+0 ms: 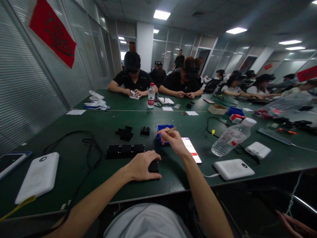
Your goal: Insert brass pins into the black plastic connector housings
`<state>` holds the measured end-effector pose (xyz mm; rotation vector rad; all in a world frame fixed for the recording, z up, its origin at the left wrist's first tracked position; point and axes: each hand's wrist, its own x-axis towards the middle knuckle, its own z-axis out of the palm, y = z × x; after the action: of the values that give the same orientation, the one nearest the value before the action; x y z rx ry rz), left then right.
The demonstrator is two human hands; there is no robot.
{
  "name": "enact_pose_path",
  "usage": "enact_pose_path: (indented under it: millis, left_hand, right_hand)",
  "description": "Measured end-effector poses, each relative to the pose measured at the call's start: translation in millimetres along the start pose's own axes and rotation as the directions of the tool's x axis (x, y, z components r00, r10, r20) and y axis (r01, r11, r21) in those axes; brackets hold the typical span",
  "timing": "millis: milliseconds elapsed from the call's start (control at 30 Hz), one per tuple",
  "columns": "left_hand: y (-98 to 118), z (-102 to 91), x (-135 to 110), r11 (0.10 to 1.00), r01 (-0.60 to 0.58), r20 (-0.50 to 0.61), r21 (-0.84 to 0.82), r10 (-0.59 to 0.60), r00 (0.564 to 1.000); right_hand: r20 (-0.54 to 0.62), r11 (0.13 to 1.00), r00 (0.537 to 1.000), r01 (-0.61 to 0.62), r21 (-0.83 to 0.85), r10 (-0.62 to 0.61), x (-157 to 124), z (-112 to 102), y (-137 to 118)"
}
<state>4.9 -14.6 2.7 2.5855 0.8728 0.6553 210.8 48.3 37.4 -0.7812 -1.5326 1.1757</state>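
Note:
My left hand [143, 165] is curled round a small black block [153, 166] on the green table, thumb on its near side and fingers over its far side. In my right hand [173, 141] is a slim screwdriver-like tool [171, 131] with a translucent brownish handle, its tip hard to make out. That hand hovers at a blue tray [158, 127], hiding most of it and its contents. Left of the tray sit a row of black blocks [125, 150], a single black part [145, 131] and a small heap of black pieces [125, 133].
Right of my right hand lies a lit phone [192, 150]. Beyond it are a tilted water bottle [232, 137] and a white power bank [234, 169]. A black cable [95, 148] and a white device [38, 177] lie at left. Co-workers [133, 77] sit across the table.

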Motion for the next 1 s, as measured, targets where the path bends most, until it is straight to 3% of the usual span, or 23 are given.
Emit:
enact_pose_path:
  millis: [233, 633, 1000]
  left_hand:
    - [4.3, -1.8, -1.1, 1.000, 0.012, 0.018, -0.008, -0.012, 1.000]
    - [2.6, -0.8, -1.3, 1.000, 0.026, 0.024, -0.015, -0.026, 0.999]
    - [0.9, 0.9, -1.8, 1.000, 0.027, 0.034, 0.006, -0.027, 0.999]
  right_hand:
    - [-0.033, 0.994, 0.997, -0.065, 0.088, 0.068, -2.2, 0.9, -3.4]
    - [0.259, 0.975, 0.946, -0.217, 0.052, 0.197, -5.8, -0.8, -3.2]
    - [0.301, 0.946, 0.905, -0.322, 0.022, 0.301, -7.3, -4.3, -8.7]
